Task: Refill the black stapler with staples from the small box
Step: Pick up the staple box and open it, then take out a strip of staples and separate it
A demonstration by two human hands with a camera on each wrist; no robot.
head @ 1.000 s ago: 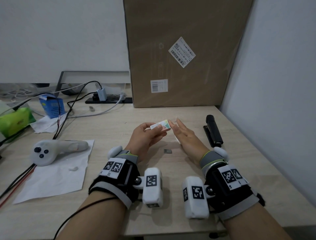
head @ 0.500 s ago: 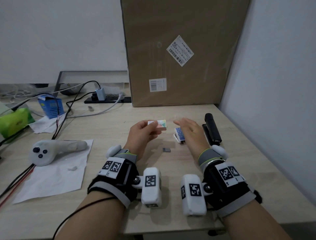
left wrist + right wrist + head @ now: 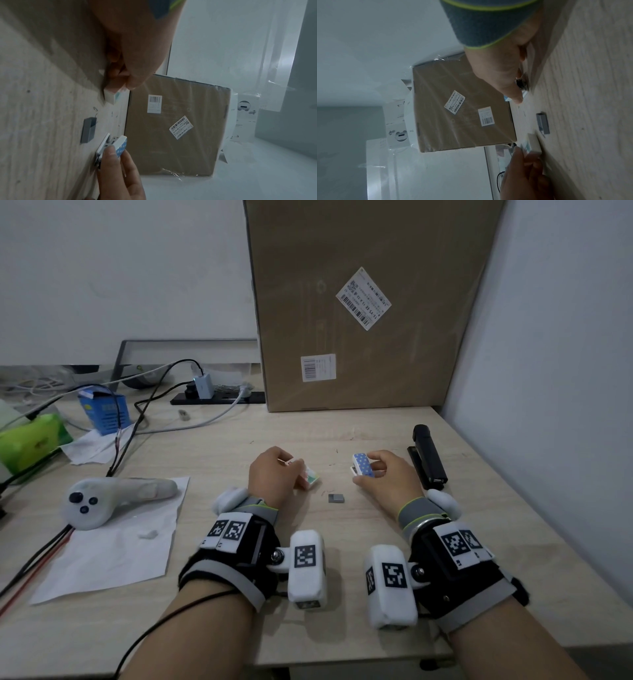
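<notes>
The black stapler [image 3: 428,457] lies closed at the right of the desk, apart from both hands. My right hand [image 3: 378,470] pinches a small blue dotted box [image 3: 363,464] low over the desk; it gapes at one end with metal staples showing inside [image 3: 111,140]. My left hand [image 3: 298,470] grips a white-and-green box piece [image 3: 311,476] that rests on the desk. A short grey staple strip [image 3: 335,498] lies loose on the desk between the hands. The same strip [image 3: 542,123] shows in the right wrist view.
A big cardboard box [image 3: 370,313] leans against the wall behind. A white controller [image 3: 102,501] on paper lies to the left, beyond it cables [image 3: 144,412], a blue carton [image 3: 102,412] and a green pack [image 3: 27,443]. The wall [image 3: 548,405] runs close on the right.
The hands have moved apart. My left hand has lowered the white-and-green piece to the desk. My right hand has taken hold of the blue dotted box.
</notes>
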